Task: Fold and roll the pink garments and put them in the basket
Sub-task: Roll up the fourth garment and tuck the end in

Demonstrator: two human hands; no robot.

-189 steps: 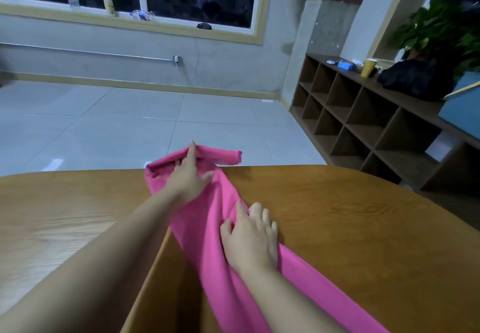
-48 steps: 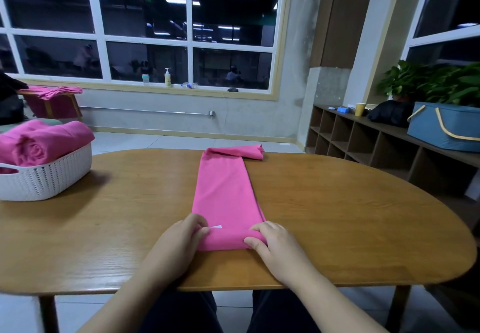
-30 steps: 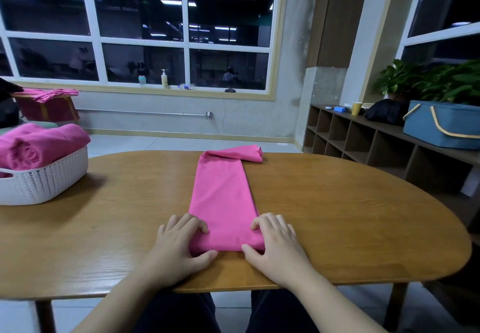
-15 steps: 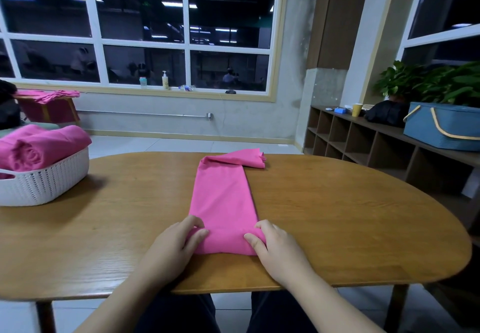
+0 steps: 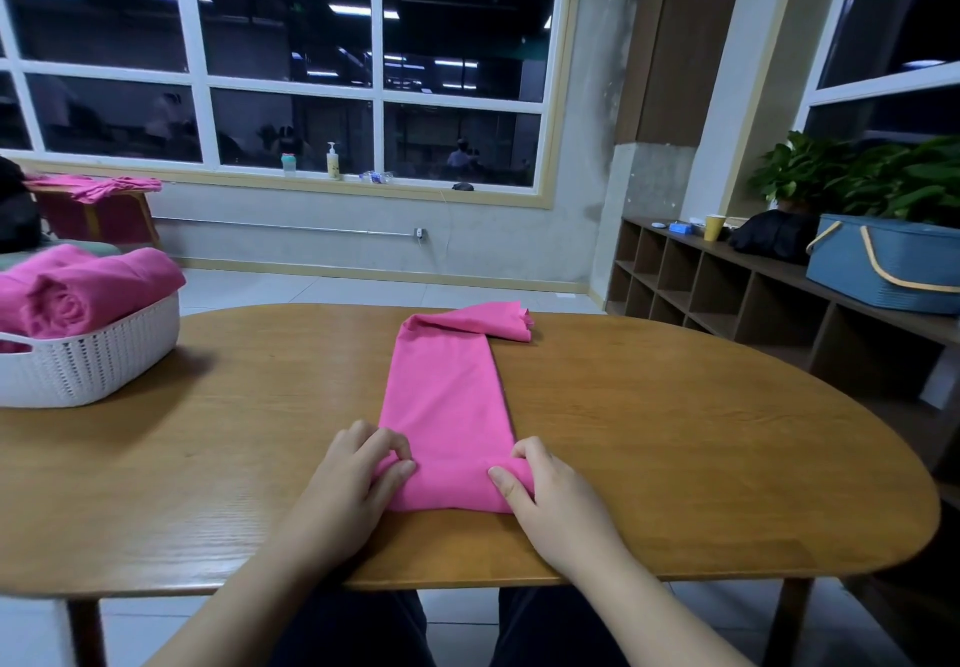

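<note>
A pink garment (image 5: 447, 396) lies folded into a long narrow strip down the middle of the wooden table (image 5: 675, 448), its far end turned off to the right. The near end is rolled into a short thick roll. My left hand (image 5: 358, 479) grips the roll's left end, fingers curled over it. My right hand (image 5: 545, 489) grips the right end the same way. A white woven basket (image 5: 98, 359) stands at the table's left edge and holds rolled pink garments (image 5: 88, 287).
More pink cloth (image 5: 98, 188) lies on a stool beyond the basket. A low wooden shelf unit (image 5: 737, 297) runs along the right wall with a blue basket (image 5: 883, 266), a black bag and plants on top. The table's near edge is just below my wrists.
The roll at the near end has grown a little and moved away from me. My fingers have curled over it again after lying flatter a second ago.
</note>
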